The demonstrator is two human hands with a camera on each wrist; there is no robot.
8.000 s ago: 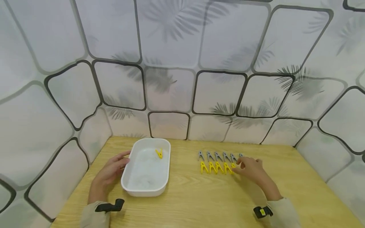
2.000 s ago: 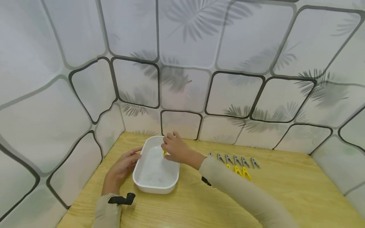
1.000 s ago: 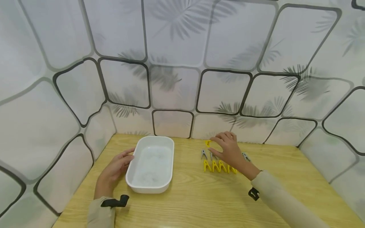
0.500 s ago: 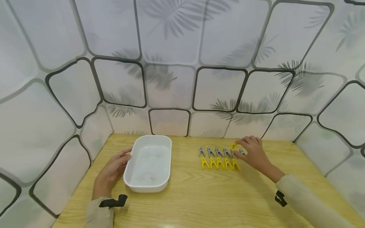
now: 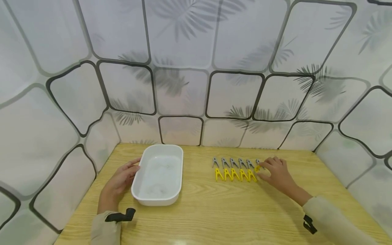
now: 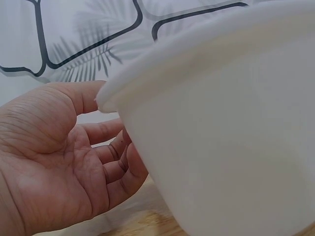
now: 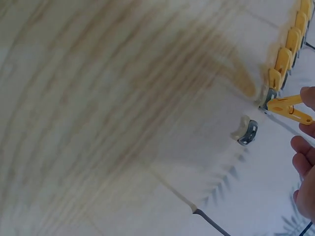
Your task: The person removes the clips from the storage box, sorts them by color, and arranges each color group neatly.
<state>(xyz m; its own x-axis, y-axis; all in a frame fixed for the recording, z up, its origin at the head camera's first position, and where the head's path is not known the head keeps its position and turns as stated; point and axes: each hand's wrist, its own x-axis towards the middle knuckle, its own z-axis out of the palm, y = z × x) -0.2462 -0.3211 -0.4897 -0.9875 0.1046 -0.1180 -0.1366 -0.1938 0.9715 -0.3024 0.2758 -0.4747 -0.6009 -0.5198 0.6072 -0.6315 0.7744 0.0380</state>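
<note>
My left hand lies along the left side of a white plastic basin. In the left wrist view the thumb touches the basin's rim, and the fingers rest on its outer wall below. At the right end of two rows of clothespins, my right hand pinches a yellow clothespin between thumb and finger, just above the table. Several grey clothespins form the back row. Several yellow clothespins stand in front, each by a grey one. The rightmost grey clothespin is partly covered by the hand in the head view.
The wooden table runs back to a wall covered with a patterned sheet, which also closes both sides. A strap with a black camera mount sits on each wrist.
The right hand took the last yellow clothespin out of the basin and carried it right, then lowered it by the rightmost grey one. The left hand stays at the basin.
</note>
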